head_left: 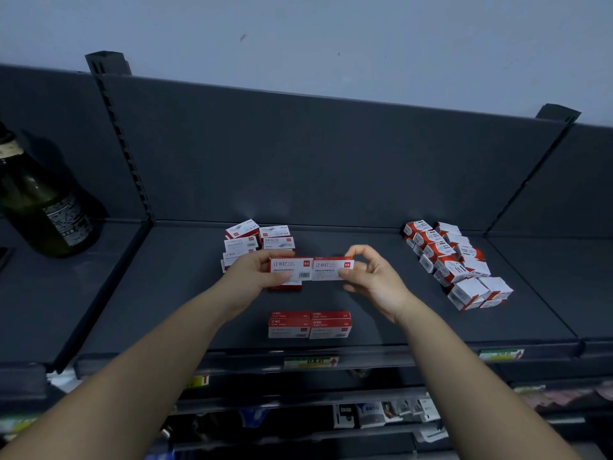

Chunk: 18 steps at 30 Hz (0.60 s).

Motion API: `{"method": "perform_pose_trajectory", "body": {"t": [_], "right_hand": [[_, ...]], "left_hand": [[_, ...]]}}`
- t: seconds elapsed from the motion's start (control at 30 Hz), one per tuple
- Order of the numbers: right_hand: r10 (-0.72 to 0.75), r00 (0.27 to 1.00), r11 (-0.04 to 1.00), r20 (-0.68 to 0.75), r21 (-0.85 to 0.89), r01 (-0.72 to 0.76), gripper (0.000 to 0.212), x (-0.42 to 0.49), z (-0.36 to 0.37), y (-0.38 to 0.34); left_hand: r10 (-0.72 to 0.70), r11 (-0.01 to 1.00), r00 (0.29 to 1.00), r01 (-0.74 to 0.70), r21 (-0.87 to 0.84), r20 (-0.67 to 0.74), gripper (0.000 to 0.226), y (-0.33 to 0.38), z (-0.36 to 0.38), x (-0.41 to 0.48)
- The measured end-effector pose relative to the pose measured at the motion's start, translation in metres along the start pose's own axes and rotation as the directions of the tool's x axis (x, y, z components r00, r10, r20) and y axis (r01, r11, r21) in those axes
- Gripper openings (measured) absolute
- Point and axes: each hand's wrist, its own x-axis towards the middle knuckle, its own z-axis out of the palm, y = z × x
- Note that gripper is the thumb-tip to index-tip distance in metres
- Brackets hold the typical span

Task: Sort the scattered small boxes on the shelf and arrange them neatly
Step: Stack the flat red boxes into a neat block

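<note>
Above the dark grey shelf (199,293), my left hand (255,277) grips a red-and-white staple box (292,268), with another box partly visible under it. My right hand (371,277) pinches a second matching box (331,268), held end to end with the first. Below them, near the shelf's front edge, lies a tidy block of the same boxes (310,324). A loose pile of similar boxes (257,240) sits behind my left hand at the back. To the right, a cluster of small squarer red-and-white boxes (454,263) lies in a slanted row.
A dark green bottle (43,207) stands on the neighbouring shelf at far left. Slotted uprights (122,141) and a back panel bound the shelf. Price labels (311,361) run along its front edge, and lower shelves with other goods (381,415) show underneath.
</note>
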Motion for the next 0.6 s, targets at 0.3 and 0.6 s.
{"method": "perform_pose_trajectory", "body": {"t": [0.3,0.6], "right_hand": [[0.073,0.996,0.881,0.056,-0.471,-0.038,0.024,0.006,-0.006,0.031],[0.115,0.991,0.865,0.067,-0.497,-0.066,0.015,0.011,-0.013,0.043]], "left_hand": [[-0.101,0.973,0.992,0.113,0.199,-0.071,0.027,-0.03,0.0,0.005],[-0.1,0.931,0.995,0.09,0.355,0.008,0.017,-0.047,-0.003,0.003]]}}
